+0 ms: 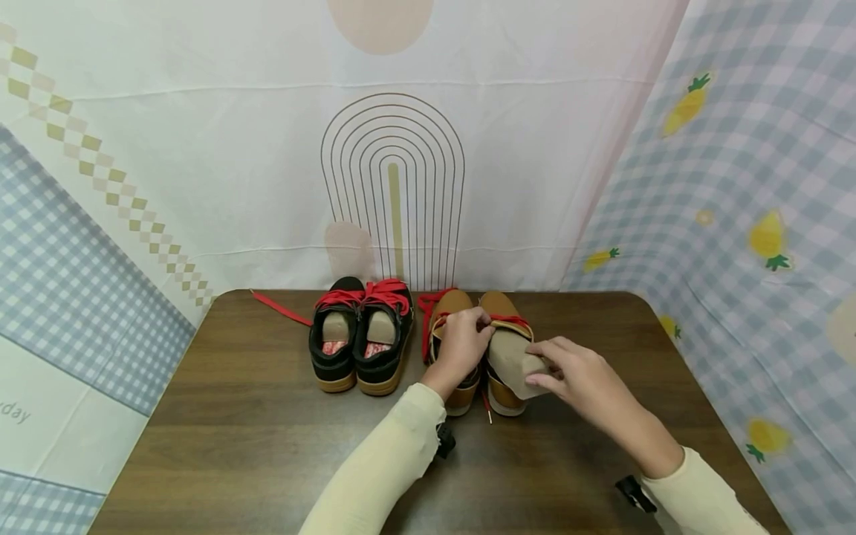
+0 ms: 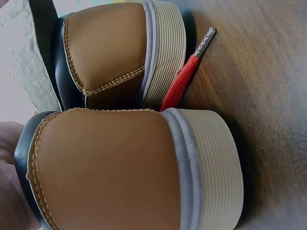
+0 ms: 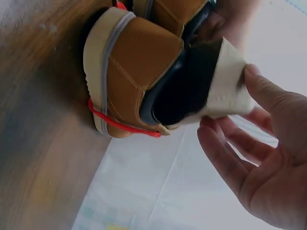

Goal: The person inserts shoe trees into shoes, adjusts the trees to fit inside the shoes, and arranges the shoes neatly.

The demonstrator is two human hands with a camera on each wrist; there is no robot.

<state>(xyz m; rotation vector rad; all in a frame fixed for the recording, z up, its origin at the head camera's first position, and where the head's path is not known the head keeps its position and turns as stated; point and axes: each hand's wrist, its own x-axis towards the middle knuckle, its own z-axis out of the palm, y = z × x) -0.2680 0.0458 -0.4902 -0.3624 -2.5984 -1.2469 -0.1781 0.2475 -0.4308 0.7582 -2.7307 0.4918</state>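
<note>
A pair of brown shoes with red laces stands heel toward me, the left shoe [image 1: 452,301] beside the right shoe [image 1: 498,303]. My left hand [image 1: 460,343] reaches over the left shoe and pinches the right shoe's upper edge by its laces. A beige paper insert [image 1: 511,360] slopes out of the right shoe's opening, its front part hidden inside. My right hand [image 1: 588,379] pinches the insert's near end between thumb and fingers. From the right wrist, the insert [image 3: 228,86] stands up out of the dark shoe opening.
Left of the brown pair stand black shoes [image 1: 377,368] with red laces and similar beige pieces inside. One lace [image 1: 281,307] trails left over the wooden table [image 1: 267,446]. A red lace tip [image 2: 204,45] lies between the brown heels. Patterned cloth [image 1: 535,186] hangs behind the table.
</note>
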